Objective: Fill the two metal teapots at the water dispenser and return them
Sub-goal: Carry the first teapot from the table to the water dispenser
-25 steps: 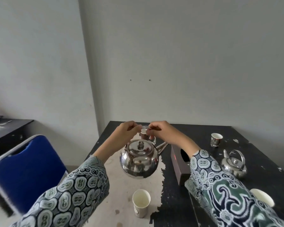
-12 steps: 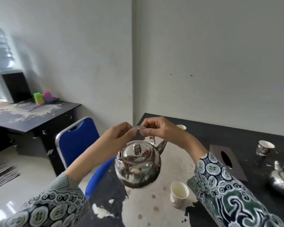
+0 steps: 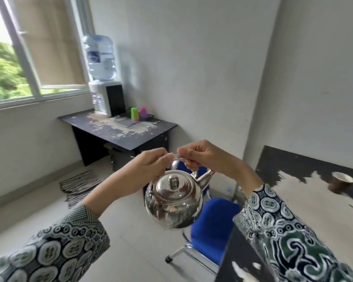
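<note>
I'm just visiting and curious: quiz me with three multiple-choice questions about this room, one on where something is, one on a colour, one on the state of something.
1. Where does the water dispenser stand?
A. On the floor by the chair
B. On the dark desk under the window
C. On the striped mat

2. What colours are the two plastic cups beside it?
A. Green and pink
B. Red and yellow
C. Both white

3. How is the teapot held?
A. Resting on a table
C. By its spout, one hand
B. Hanging in the air, lid on, handle gripped by left hand and right hand

Answers: 1 B, it sits at the desk's window end. 2 A, their colours show plainly. 3 B, nothing is beneath the teapot.
</note>
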The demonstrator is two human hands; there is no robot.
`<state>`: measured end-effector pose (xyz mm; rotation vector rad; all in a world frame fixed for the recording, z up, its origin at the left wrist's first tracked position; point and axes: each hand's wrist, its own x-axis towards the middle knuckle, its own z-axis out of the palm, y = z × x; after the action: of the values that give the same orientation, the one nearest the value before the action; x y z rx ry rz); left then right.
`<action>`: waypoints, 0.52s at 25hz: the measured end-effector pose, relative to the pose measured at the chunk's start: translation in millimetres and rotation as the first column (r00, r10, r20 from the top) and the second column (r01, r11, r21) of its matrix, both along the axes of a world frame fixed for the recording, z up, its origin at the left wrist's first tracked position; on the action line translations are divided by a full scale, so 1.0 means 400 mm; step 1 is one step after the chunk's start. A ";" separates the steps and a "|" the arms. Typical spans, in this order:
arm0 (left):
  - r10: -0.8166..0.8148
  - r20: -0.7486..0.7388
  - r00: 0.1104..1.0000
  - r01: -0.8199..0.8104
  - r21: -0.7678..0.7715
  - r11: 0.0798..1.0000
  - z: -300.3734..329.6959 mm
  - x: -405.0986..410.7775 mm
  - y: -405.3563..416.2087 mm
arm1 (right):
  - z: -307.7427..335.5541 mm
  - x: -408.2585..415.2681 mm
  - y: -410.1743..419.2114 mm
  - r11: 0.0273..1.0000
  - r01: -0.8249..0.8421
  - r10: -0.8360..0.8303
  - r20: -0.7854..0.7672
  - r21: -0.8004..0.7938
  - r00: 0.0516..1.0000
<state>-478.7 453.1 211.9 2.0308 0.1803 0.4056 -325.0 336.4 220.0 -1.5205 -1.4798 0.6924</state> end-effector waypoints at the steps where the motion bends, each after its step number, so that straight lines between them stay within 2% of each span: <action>1: 0.033 -0.002 0.999 -0.033 -0.011 0.999 0.001 -0.039 0.063 | 0.000 -0.028 0.077 0.999 -0.044 0.044 0.006 0.001 0.999; 8: 0.288 0.012 0.958 -0.288 0.042 0.957 -0.020 -0.253 0.412 | -0.025 -0.184 0.529 0.964 -0.267 0.266 0.011 0.006 0.964; 13: 0.393 0.011 0.920 -0.393 0.041 0.919 -0.051 -0.304 0.648 | -0.059 -0.224 0.809 0.947 -0.323 0.322 0.031 0.003 0.946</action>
<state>-600.1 712.2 191.3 2.0332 0.5895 0.6664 -414.5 659.8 196.5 -1.2978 -1.7741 0.8553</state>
